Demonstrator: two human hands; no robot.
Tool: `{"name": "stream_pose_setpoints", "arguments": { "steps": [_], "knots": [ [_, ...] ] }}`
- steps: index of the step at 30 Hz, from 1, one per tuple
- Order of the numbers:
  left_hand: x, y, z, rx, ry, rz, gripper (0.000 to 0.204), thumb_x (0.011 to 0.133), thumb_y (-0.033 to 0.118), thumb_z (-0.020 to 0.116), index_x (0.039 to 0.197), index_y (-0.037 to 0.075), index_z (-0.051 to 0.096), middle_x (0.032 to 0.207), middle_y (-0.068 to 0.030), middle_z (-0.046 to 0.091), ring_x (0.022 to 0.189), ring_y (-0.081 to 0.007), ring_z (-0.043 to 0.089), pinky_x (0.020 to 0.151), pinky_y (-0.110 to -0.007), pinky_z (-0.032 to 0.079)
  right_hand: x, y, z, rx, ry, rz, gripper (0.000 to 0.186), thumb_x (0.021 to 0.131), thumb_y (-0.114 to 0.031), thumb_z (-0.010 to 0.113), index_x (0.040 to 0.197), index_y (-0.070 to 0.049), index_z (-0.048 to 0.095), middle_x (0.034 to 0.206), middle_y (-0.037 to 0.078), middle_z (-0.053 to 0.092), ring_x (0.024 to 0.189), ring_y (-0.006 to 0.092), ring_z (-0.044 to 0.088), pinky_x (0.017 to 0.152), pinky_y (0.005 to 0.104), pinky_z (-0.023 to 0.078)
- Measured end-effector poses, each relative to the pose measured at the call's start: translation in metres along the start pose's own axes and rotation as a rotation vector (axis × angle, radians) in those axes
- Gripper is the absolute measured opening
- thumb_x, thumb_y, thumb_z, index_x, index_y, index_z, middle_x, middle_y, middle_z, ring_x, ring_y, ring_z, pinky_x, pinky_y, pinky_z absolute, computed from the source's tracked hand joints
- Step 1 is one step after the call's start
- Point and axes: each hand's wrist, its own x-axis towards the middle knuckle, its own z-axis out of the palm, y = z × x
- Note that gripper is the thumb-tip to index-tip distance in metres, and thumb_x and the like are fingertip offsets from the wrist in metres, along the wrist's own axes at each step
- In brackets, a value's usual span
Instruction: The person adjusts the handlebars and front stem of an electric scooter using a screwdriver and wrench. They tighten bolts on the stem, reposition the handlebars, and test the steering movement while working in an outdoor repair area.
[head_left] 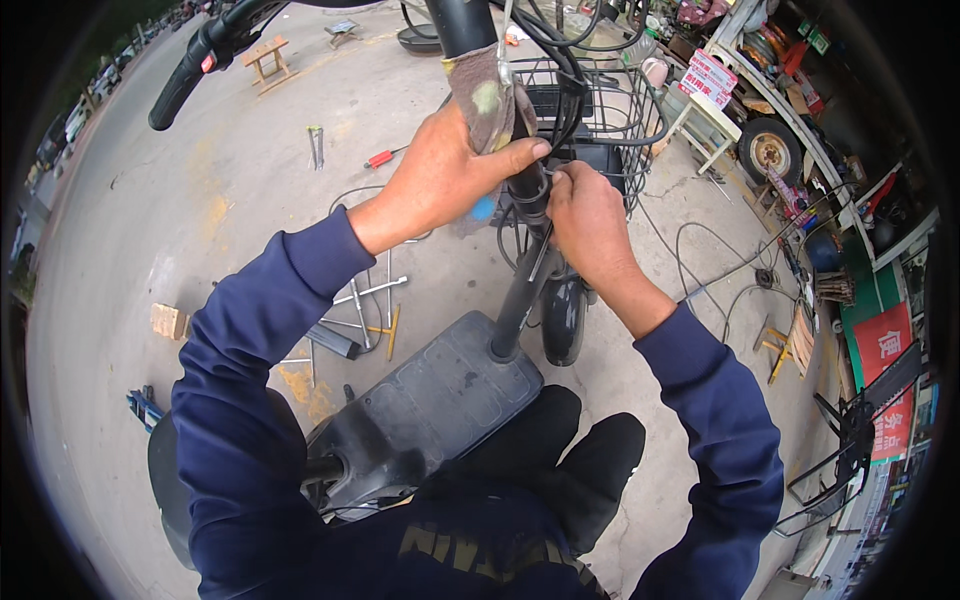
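Note:
In front of me stands an electric scooter with a black steering column (521, 300), a grey footboard (440, 400) and a front mudguard (563, 325). My left hand (445, 172) is closed round the upper column, its thumb lying across the front and its other fingers hidden behind. Just above that hand, a stained grey-brown rag (476, 85) drapes against the column. My right hand (595, 222) is closed in a pinch at the column's right side, beside a collar; whatever its fingertips hold is hidden. Black cables (572, 95) run down close to both hands.
A wire basket (640, 112) is beyond my right hand. On the concrete lie a red-handled screwdriver (380, 159), a cross wrench (362, 305), a yellow T-handle tool (391, 331) and a wooden block (169, 321). At right are a loose wheel (769, 151), a white stool (703, 128) and trailing hoses.

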Motion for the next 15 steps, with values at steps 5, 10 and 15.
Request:
{"name": "stream_pose_setpoints", "arguments": {
  "steps": [5,10,15],
  "knots": [
    [0.004,0.002,-0.013,0.077,-0.115,0.104,0.036,0.092,0.029,0.071,0.115,0.003,0.061,0.083,-0.0070,0.066,0.073,-0.0148,0.061,0.069,-0.031,0.051,-0.034,0.003,0.036,0.308,0.188,-0.034,0.041,0.092,-0.007,0.050,0.129,0.011,0.047,0.105,0.024,0.056,0.098,0.0381,0.057,0.088,0.0440,0.045],
    [0.016,-0.006,-0.011,-0.118,-0.091,0.293,0.029,0.092,0.020,0.067,0.105,-0.003,0.057,0.071,-0.0097,0.060,0.061,-0.0203,0.057,0.060,-0.037,0.048,-0.037,-0.012,0.047,0.242,0.447,-0.046,0.033,0.101,-0.018,0.044,0.110,0.008,0.062,0.096,0.022,0.065,0.089,0.0367,0.063,0.080,0.0435,0.046],
    [0.000,0.025,-0.027,-0.187,-0.236,-0.081,0.025,0.094,0.019,0.066,0.101,-0.003,0.058,0.062,-0.0072,0.057,0.055,-0.0173,0.056,0.052,-0.034,0.046,-0.042,-0.003,0.044,0.046,0.472,-0.169,0.031,0.103,-0.017,0.045,0.113,0.007,0.062,0.100,0.022,0.066,0.091,0.0391,0.063,0.080,0.0446,0.047]
  ]
}}
